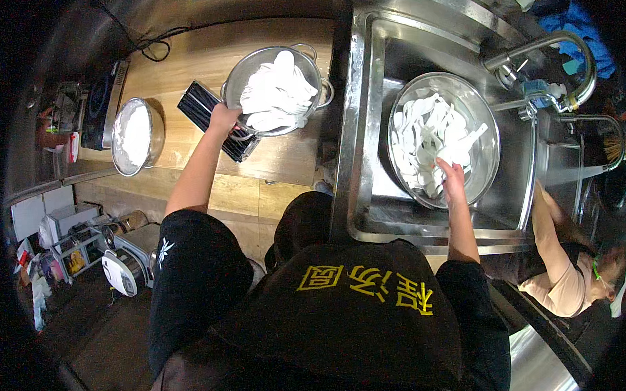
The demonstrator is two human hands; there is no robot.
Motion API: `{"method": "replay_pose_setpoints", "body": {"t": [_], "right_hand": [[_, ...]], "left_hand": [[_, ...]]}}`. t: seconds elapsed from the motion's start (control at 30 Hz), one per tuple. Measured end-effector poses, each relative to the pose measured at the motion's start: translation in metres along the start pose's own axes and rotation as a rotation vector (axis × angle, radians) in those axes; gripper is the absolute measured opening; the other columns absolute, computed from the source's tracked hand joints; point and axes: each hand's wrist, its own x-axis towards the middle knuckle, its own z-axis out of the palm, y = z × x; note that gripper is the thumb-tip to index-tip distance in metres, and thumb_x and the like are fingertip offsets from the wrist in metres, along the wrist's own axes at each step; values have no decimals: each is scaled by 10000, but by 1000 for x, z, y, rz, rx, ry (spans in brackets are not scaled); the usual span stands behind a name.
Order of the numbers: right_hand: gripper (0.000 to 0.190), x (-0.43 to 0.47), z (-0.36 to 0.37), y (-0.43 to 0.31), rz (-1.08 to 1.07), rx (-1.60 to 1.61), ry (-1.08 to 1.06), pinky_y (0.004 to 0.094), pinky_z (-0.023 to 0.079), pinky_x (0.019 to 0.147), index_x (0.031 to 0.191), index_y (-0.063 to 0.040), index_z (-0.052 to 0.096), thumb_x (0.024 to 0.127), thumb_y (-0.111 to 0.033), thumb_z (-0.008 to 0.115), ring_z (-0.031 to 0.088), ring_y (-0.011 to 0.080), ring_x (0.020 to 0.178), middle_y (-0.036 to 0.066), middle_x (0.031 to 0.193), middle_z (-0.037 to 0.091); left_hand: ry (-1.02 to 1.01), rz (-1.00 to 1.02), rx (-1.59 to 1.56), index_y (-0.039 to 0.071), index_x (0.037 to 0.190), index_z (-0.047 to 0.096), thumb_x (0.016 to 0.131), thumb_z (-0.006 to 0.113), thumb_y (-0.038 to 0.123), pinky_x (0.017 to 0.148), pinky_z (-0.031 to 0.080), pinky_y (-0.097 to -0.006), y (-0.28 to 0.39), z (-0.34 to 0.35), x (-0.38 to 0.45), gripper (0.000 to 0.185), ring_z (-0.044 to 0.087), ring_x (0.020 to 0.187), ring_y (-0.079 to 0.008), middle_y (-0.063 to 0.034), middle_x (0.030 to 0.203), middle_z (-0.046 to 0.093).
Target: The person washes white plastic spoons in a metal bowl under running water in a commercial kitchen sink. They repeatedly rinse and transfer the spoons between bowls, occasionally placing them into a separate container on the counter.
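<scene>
My left hand (224, 120) grips the near-left edge of a round metal pot (233, 77) on the wooden counter. White soup spoons (276, 93) are heaped inside it, and its several loop handles suggest two nested vessels. Under that hand lies a black tray of dark chopstick-like sticks (198, 101), partly covered by the pot. My right hand (453, 179) reaches into a large steel bowl (490, 161) in the sink and holds a white spoon (453, 153) at the near side of the pile. More white spoons (414, 125) fill the bowl; some fingers are hidden.
Another metal bowl with white contents (133, 137) stands left on the counter (179, 60), beside an induction cooker (100, 104). Curved faucets (571, 36) overhang the steel sink (363, 142). At right, a co-worker's arm (547, 228) reaches toward a neighbouring sink with running water (573, 174).
</scene>
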Motion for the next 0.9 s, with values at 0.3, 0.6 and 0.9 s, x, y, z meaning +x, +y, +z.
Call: {"method": "replay_pose_setpoints", "body": {"t": [0.3, 0.6, 0.9], "right_hand": [[169, -3, 1, -3, -6, -20, -5, 239, 403, 652, 877, -34, 586, 739, -119, 633, 553, 109, 740, 18, 812, 609], [130, -2, 0, -10, 9, 19, 23, 224, 383, 588, 839, -64, 598, 741, -144, 628, 536, 87, 683, 8, 774, 609], [286, 17, -8, 13, 64, -77, 57, 240, 401, 595, 903, -29, 572, 692, -188, 681, 543, 108, 699, 36, 810, 605]], "left_hand": [[-111, 12, -259, 9, 1051, 406, 722, 534, 22, 297, 316, -224, 22, -4, -21, 353, 462, 386, -108, -57, 604, 501], [-188, -86, -382, 61, 946, 405, 717, 529, 41, 271, 281, -206, 29, -5, -24, 261, 425, 357, -91, -25, 559, 458], [-98, -112, -454, 24, 945, 429, 724, 499, 37, 278, 292, -220, 27, 12, -31, 232, 469, 365, -123, -37, 557, 479]]}}
